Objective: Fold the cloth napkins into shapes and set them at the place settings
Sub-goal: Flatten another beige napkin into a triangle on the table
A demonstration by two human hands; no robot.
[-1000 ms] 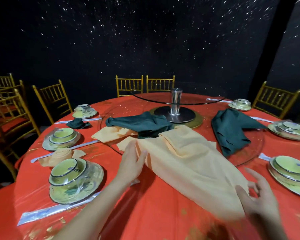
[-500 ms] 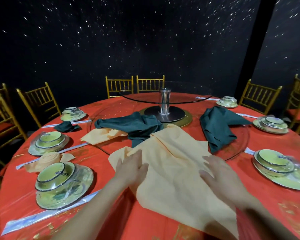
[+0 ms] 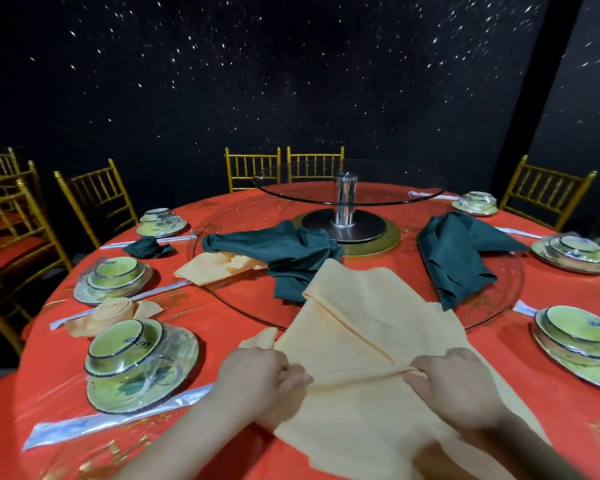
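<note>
In the head view, a peach napkin [image 3: 371, 344] is spread on the red table [image 3: 222, 317] directly in front of the person, so that it can be reached by both hands at once. Its far corner is laid over the rim of the glass turntable [image 3: 499, 299], where it touches a dark green napkin [image 3: 291, 258]. A horizontal pleat is pinched up across the near half of the cloth, probably as the start of a fold. One end of this ridge is gripped by the left hand [image 3: 257, 379], with the fingers curled and the knuckles upward. The other end is gripped by the right hand [image 3: 454, 386] in the same way, so the ridge is kept tight between them. Both forearms are stretched forward, low over the table. A rolled peach napkin [image 3: 113, 313] is already placed beside the bowl and plate [image 3: 136, 362] at the left setting, which suggests the intended shape.
</note>
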